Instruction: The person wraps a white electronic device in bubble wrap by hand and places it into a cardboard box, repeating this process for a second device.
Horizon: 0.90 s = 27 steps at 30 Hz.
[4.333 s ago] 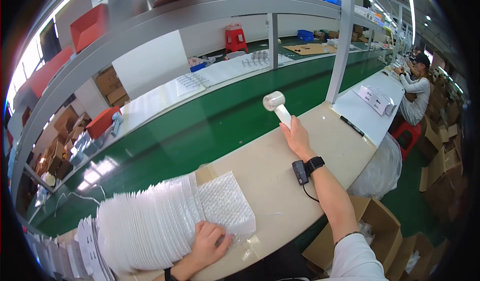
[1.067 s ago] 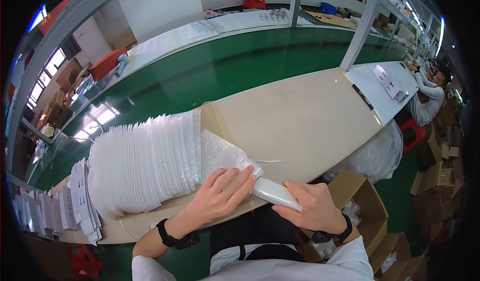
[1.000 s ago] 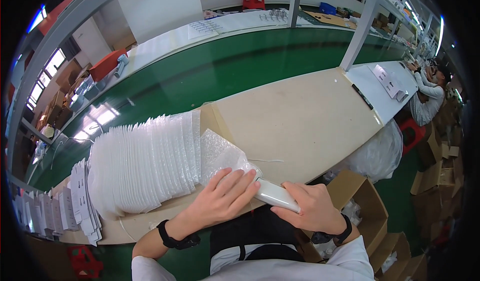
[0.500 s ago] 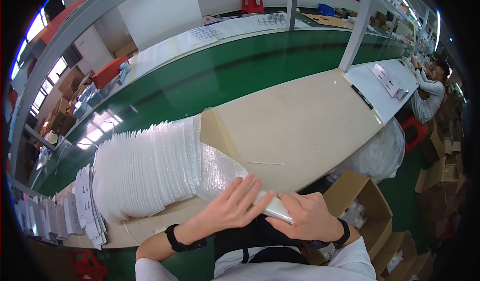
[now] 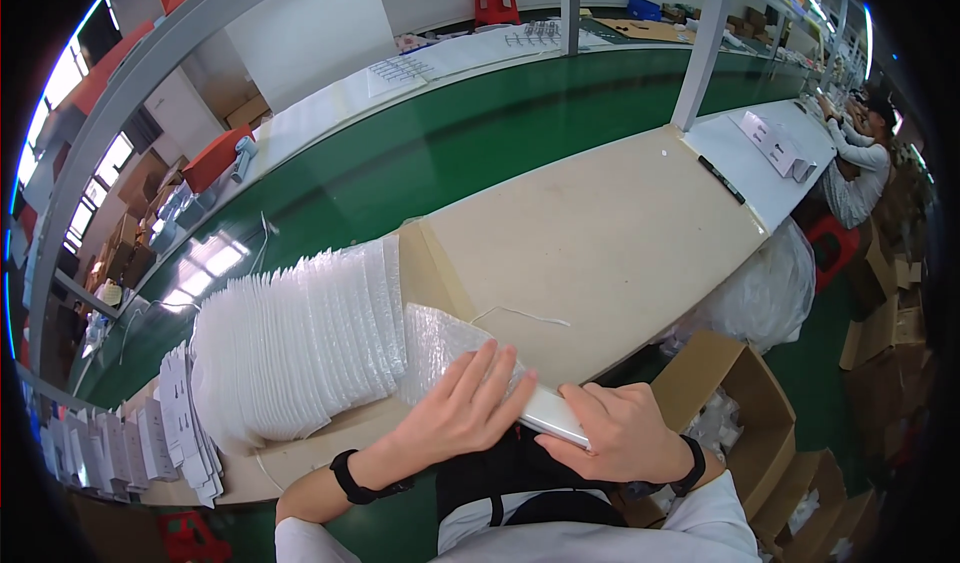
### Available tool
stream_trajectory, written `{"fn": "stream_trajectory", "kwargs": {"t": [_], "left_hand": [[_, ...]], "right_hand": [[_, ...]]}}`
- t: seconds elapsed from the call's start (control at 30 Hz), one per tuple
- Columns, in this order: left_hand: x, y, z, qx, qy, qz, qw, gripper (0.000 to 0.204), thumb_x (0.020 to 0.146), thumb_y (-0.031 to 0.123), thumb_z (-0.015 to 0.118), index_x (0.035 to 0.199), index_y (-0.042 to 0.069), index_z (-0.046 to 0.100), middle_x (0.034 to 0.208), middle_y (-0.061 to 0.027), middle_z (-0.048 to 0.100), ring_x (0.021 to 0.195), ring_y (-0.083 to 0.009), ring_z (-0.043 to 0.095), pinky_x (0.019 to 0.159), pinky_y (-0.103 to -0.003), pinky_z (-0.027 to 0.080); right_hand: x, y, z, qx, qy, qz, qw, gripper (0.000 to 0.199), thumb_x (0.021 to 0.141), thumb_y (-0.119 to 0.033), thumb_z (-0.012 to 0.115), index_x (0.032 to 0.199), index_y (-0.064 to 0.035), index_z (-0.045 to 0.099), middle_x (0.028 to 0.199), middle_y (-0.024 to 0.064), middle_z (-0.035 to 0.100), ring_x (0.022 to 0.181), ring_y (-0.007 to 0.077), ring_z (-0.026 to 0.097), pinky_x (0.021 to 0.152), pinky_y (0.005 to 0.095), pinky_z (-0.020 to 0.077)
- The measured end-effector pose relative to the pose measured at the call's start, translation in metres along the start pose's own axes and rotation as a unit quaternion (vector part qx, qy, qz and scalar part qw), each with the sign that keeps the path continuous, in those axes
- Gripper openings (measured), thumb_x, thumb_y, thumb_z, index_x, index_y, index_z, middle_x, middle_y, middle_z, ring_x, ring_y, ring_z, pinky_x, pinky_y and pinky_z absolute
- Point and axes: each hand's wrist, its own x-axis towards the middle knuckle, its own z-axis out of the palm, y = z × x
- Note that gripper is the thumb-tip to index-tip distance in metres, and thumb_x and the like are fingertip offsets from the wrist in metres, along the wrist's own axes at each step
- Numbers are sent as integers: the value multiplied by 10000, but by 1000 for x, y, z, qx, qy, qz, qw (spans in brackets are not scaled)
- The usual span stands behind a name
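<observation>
My right hand (image 5: 625,431) is closed around the outer end of a glossy white flat slab-shaped item (image 5: 553,415), low over the table's near edge. At the slab's other end lies a clear bubble-wrap pouch (image 5: 440,341); whether the slab is inside it is hidden by my fingers. My left hand (image 5: 468,403) rests across the pouch, palm down, its fingers stretched out. Just left of the pouch stands a long row of similar bubble-wrap pouches (image 5: 300,348), packed on edge.
Folded white cartons (image 5: 185,423) lie at the table's left end. A thin white string (image 5: 530,315) and a black strip (image 5: 720,180) lie on the beige tabletop (image 5: 580,223). Below right are an open cardboard box (image 5: 745,393) and a plastic bag (image 5: 765,298). A co-worker (image 5: 860,163) sits far right.
The pouch under my left hand has shifted slightly right, away from the row. My left fingers have settled lower onto it. The right hand keeps its hold on the white slab.
</observation>
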Motion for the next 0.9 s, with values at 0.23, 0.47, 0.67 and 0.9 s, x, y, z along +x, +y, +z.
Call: {"fn": "stream_trajectory", "kwargs": {"t": [0.23,0.47,0.67,0.9], "left_hand": [[7,0,-4,-139,0,-60,988,474,829,164,607,1268,-2,539,1290,-204,549,1194,-392,534,969,-481,453],[24,-15,-13,-148,-99,-56,982,562,785,200,642,1281,-30,512,1223,-169,561,1186,-337,535,998,-452,417],[23,0,3,-22,-93,21,995,603,758,186,640,1291,-50,486,1168,-145,560,1164,-298,536,1013,-432,394],[38,-20,-23,-205,-98,-108,968,461,776,151,594,1182,-62,546,1114,-154,587,1083,-285,568,973,-418,426]], "right_hand": [[-5,3,7,-17,34,-8,999,487,720,-305,793,986,61,615,648,71,561,497,208,576,439,302,426],[-4,8,3,-107,15,-66,992,514,733,-285,792,1050,73,603,708,66,517,551,193,555,505,288,456],[-6,9,1,-123,-16,-86,989,489,758,-246,774,1082,74,595,769,76,497,625,196,545,546,285,466],[-12,22,-4,-67,2,-69,995,483,735,-166,781,1109,72,588,830,96,498,658,206,544,590,300,483]]}}
